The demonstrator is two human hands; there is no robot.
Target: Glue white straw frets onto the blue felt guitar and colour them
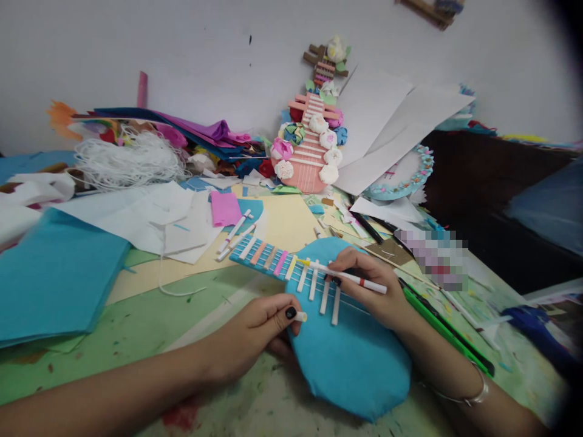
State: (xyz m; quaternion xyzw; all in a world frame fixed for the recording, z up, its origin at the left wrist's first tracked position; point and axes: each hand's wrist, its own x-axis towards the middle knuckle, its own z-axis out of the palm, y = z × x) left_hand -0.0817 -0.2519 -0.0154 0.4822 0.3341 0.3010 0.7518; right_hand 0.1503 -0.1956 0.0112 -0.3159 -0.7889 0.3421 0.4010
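Left forearm (136, 382) lies foremost; left grip (271, 321) pinches white cap (301, 317) beside blue lute (348, 370); right grip (381, 274) is closed on white marker (374, 286), yellow tip (303, 262) at yellow strip (290, 271).

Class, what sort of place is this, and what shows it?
Probably a craft workspace: a stained green tabletop, a tangle of white string, and a flower-decked pink model instrument.

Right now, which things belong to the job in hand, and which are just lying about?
In use: yellow-tipped pen (right hand); white tube (left hand); blue lute model.
Apparently lying about: string tangle; green tool; turquoise paper; pink model.
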